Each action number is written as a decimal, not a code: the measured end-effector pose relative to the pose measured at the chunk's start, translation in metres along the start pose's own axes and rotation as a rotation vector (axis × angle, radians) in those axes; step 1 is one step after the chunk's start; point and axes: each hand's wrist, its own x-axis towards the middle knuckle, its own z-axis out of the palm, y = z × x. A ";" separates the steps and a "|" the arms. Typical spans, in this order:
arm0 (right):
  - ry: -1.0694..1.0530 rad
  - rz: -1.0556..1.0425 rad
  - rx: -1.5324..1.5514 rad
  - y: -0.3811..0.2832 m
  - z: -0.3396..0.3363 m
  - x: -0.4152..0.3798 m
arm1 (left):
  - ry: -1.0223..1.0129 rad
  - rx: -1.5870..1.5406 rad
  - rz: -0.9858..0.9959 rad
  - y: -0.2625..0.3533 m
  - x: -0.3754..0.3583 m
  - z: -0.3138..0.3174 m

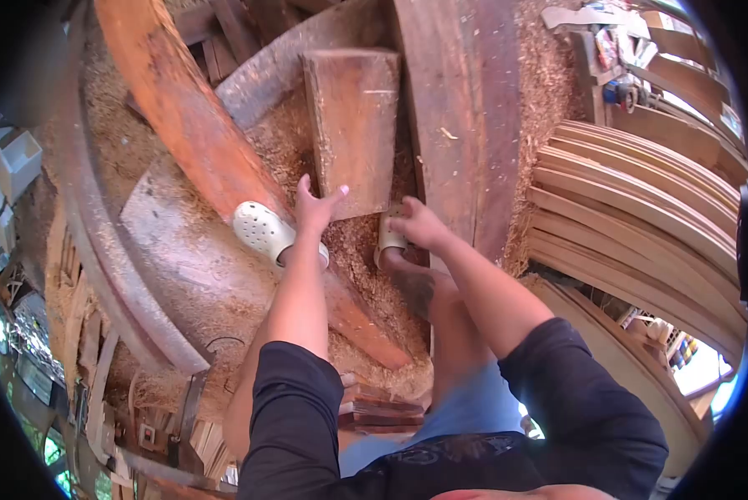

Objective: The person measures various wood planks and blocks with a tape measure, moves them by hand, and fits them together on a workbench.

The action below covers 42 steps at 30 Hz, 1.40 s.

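Seen from above, both arms in dark sleeves reach straight down past the knees to the sawdust-covered floor. The left hand (314, 208) has its fingers spread and pressed against the near left corner of a wood block (353, 125), thumb pointing toward the block's near edge — a loose grasp of the corner, not a fist. The right hand (420, 225) curls around the near right corner of the same block, fingers bent under or against the edge; how tightly they clamp cannot be told.

The block is a short, thick, reddish-brown plank, flat face up, its far end cut square, with a few pale scuffs on the surface. It lies in the sawdust between a long orange-brown beam (190, 125) on its left and a wide dark board (465, 117) on its right, its right edge close against that board.

Just below the hands stand two feet in pale clogs (261, 229) — one on the beam, one beside the block's near right corner.

Room is tight on both sides of the block; the sawdust in front of its near edge is the only open strip. Farther right, a stack of curved slats (640, 192) fans out, well apart from the hands.
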 end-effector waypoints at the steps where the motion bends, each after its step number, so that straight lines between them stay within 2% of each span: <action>1: 0.069 -0.005 -0.054 0.003 0.013 0.030 | -0.044 -0.010 -0.004 0.003 0.014 -0.002; 5: 0.092 0.135 0.066 -0.019 0.032 0.096 | -0.179 -0.157 0.043 -0.041 0.061 0.012; 6: 0.074 0.191 0.101 -0.025 0.034 0.103 | -0.210 -0.123 0.057 -0.035 0.061 0.009; 7: 0.059 0.244 0.140 -0.027 0.037 0.112 | -0.225 -0.223 0.031 -0.035 0.060 0.010; 9: 0.081 0.145 0.270 -0.017 0.044 0.115 | -0.260 -0.423 -0.008 -0.029 0.054 0.014; 10: 0.096 0.085 0.337 -0.022 0.043 0.111 | -0.246 -0.381 -0.016 -0.029 0.055 0.014; 13: 0.086 0.152 0.216 -0.046 0.030 0.081 | -0.292 -0.311 0.044 -0.019 0.045 -0.001; 14: 0.069 0.165 0.204 -0.051 0.028 0.065 | -0.297 -0.284 -0.005 -0.010 0.026 -0.013; 15: 0.053 0.175 0.194 -0.052 0.023 0.052 | -0.271 -0.143 0.018 -0.025 0.020 -0.015; 20: 0.092 0.102 0.112 -0.091 -0.006 -0.019 | -0.319 -0.373 0.056 0.031 -0.064 -0.046; 24: 0.151 0.094 0.116 -0.147 -0.022 -0.065 | -0.387 -0.577 -0.040 0.078 -0.083 -0.071; 27: 0.150 0.073 0.155 -0.198 -0.027 -0.095 | -0.512 -0.584 -0.129 0.158 -0.106 -0.128; 29: 0.146 0.018 0.135 -0.216 -0.029 -0.112 | -0.494 -0.592 -0.192 0.165 -0.103 -0.141; 32: 0.064 -0.115 0.224 -0.249 -0.033 -0.131 | -0.487 -0.749 -0.318 0.163 -0.094 -0.151; 35: 0.019 -0.197 0.473 -0.255 -0.039 -0.132 | -0.487 -0.910 -0.337 0.177 -0.106 -0.157; 38: 0.033 -0.120 0.852 -0.246 -0.039 -0.116 | -0.414 -1.012 -0.348 0.168 -0.105 -0.126; 41: -0.170 0.092 0.986 -0.242 -0.076 -0.113 | -0.338 -0.842 -0.272 0.205 -0.113 -0.112; 42: -0.204 0.104 1.017 -0.243 -0.085 -0.114 | -0.376 -0.839 -0.300 0.223 -0.116 -0.110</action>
